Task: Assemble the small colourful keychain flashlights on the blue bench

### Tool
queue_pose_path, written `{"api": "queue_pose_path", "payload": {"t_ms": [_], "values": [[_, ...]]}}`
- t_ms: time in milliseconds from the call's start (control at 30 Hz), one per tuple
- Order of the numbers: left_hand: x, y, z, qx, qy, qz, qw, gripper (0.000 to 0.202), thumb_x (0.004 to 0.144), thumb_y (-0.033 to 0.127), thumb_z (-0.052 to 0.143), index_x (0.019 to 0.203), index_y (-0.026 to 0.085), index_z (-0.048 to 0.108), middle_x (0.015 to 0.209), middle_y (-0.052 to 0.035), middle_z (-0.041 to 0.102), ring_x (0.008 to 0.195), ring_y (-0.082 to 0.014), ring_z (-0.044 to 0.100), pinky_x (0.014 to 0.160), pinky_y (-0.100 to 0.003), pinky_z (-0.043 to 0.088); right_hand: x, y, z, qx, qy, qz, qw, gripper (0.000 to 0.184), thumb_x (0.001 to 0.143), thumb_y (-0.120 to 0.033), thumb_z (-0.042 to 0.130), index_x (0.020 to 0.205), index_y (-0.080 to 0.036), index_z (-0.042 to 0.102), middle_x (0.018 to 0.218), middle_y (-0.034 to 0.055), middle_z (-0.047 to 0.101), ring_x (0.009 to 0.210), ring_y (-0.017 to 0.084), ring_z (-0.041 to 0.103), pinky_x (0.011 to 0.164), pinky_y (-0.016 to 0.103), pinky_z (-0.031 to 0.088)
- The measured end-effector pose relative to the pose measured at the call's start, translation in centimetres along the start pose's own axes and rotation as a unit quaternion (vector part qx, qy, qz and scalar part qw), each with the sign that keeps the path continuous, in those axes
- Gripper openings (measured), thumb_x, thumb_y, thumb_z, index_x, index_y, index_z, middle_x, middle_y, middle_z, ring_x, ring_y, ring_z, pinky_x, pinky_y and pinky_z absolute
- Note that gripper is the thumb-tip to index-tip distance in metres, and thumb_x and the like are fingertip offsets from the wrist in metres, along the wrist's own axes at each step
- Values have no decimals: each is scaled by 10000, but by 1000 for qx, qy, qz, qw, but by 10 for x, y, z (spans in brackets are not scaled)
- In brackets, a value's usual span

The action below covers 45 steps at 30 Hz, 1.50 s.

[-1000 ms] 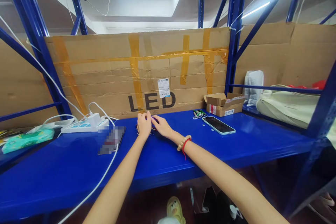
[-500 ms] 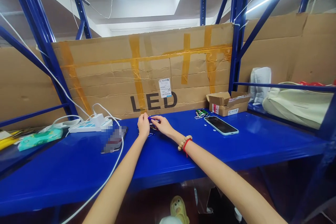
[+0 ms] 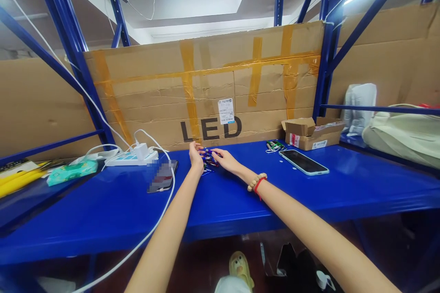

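Both my arms reach to the back of a blue shelf [image 3: 240, 201]. My left hand [image 3: 195, 155] and my right hand [image 3: 225, 160] meet over a small heap of little dark, blue and red pieces [image 3: 208, 161] lying just in front of a taped cardboard wall marked LED [image 3: 209, 129]. Each hand has its fingers curled and pinched on pieces of the heap; they are too small to name. My right wrist wears a bead bracelet and a red cord [image 3: 257, 183].
A phone [image 3: 162, 176] on a white cable lies left of my hands, with a power strip and charger [image 3: 132, 157] behind it. Another phone [image 3: 304, 162], some green batteries [image 3: 274, 145] and an open cardboard box [image 3: 312, 133] sit to the right. A teal packet [image 3: 70, 172] is far left.
The camera has swung left and down, so everything sits further right in view. My hands have stayed at the heap, fingers working on the pieces.
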State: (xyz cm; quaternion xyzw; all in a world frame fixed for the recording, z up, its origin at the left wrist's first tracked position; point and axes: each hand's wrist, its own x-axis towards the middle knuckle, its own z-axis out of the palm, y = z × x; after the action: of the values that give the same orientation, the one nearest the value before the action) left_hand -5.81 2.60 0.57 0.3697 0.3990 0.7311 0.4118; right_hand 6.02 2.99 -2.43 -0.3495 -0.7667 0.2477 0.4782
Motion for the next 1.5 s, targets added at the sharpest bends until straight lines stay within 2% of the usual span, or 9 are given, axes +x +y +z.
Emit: {"api": "queue_pose_path", "payload": {"t_ms": [100,233,400,533,633,767,1033,1333,1500], "values": [[-1,7,1,-71,-21,-62,995,304,742,427,309,643,184,463,584,-7,539,475,-121,499,485,-231,290,-2,-1,-3,-54,-22,-5,998,283,881,-269,408,1027,-165,627,1049,64,652,956,185,581,872,335,424],[-1,9,1,-94,-36,-67,993,322,720,449,322,641,179,478,573,-15,553,480,-128,521,498,-237,311,-3,-4,-5,-127,-34,-31,991,295,896,-250,375,968,-182,653,1019,56,659,945,185,581,858,333,417],[-2,8,2,-84,-42,-79,992,317,730,434,332,628,176,488,566,-14,548,473,-121,509,490,-230,306,-3,-3,-10,-188,-21,-37,981,274,878,-224,415,1015,-196,651,999,56,666,931,187,591,842,323,419],[-3,6,4,-68,-30,-81,994,325,754,410,326,615,168,493,556,-10,543,459,-104,485,485,-220,287,-2,-3,-14,-197,31,-13,980,293,895,-246,381,1053,-214,626,1032,55,652,994,194,568,868,341,403],[-4,4,5,-61,-27,-85,994,332,762,407,330,606,166,498,556,-10,542,454,-100,475,481,-222,273,-3,-7,-14,-199,46,1,979,297,904,-261,365,1064,-221,612,1016,51,644,992,192,557,857,349,393],[-5,1,6,-56,-31,-82,995,338,765,415,341,604,167,505,557,-10,540,455,-100,459,484,-225,278,-6,-13,-13,-226,38,1,973,254,889,-293,431,1044,-222,620,959,45,640,939,192,548,812,346,368],[-7,-1,8,-39,-34,-78,996,356,758,448,350,619,164,514,572,-15,540,494,-105,472,493,-221,290,-5,-12,-14,-273,19,-51,960,236,888,-302,461,1011,-218,644,848,48,634,821,169,520,708,291,319],[-6,-2,8,-37,-31,-80,996,372,730,499,378,634,164,508,561,-3,533,465,-98,459,493,-226,297,-8,-13,-13,-256,12,-22,966,280,927,-259,364,1100,-229,582,967,52,611,942,185,512,771,316,318],[-7,0,9,-24,-28,-81,996,359,751,468,362,624,162,500,574,-10,540,474,-99,468,504,-228,303,-4,-9,-13,-280,16,-37,959,272,922,-226,367,1040,-219,613,911,51,617,892,181,508,749,309,319]]}}
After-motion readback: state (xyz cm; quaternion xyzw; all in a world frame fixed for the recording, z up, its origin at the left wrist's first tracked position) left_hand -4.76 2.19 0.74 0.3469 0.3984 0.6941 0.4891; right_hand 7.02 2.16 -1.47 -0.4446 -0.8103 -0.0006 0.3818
